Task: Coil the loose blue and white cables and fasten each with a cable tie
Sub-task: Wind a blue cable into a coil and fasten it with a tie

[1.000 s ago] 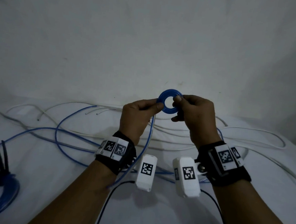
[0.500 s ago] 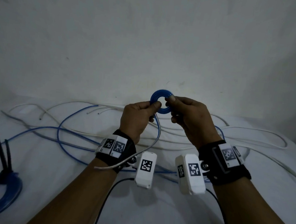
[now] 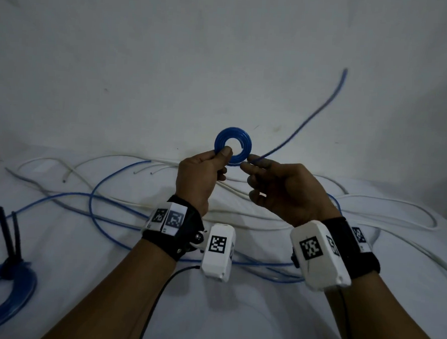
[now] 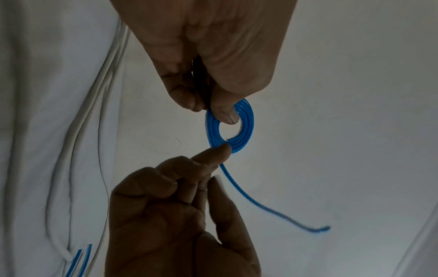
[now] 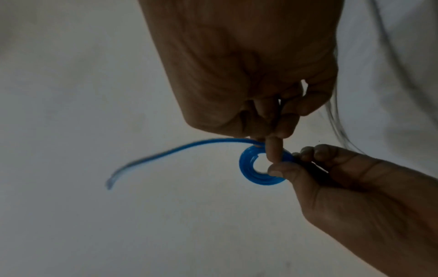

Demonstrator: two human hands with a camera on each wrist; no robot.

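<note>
Head view: left hand point(image 3: 199, 178) pinches the small flat coil of glossy blue plastic cable point(image 3: 233, 145) at its 7 o'clock edge, thumb on the front face. Right hand point(image 3: 281, 191) fingers point(image 3: 254, 163), loosely curled, nip the loose tail point(image 3: 312, 117) where it leaves the coil at 4 o'clock. I'd keep that pinch firm and lay the tail snug against the outer turn, or it'll spring open. Both wrists are raised above the white-sheeted bed point(image 3: 247, 317).

Both forearms raised side by side, left hand point(image 3: 200, 173) pinching thumb against fingers, right hand point(image 3: 281, 188) loosely curled, forefinger extended.
</note>
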